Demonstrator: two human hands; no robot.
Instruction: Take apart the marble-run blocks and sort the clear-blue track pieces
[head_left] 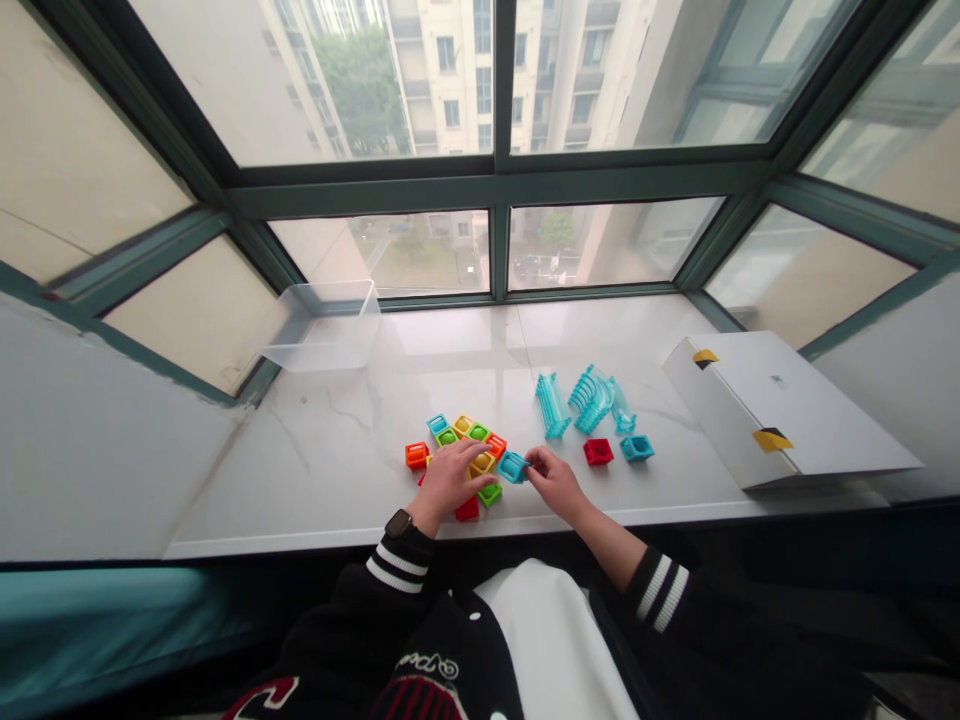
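My right hand (553,480) pinches a blue block (513,466) at its right side, just right of a cluster of colored blocks. Over that cluster lies my left hand (452,478), palm down with fingers spread, covering several blocks. Around its fingers show an orange block (416,456), a yellow block (482,463), a green block (490,494) and a red block (466,509). Whether the left fingers press on a block cannot be made out.
Clear blue track pieces (592,398) lie to the right on the white sill (337,480), with a separate red block (598,452) and blue block (637,448) below them. An empty clear bin (326,355) stands back left; a white box (795,400) sits far right.
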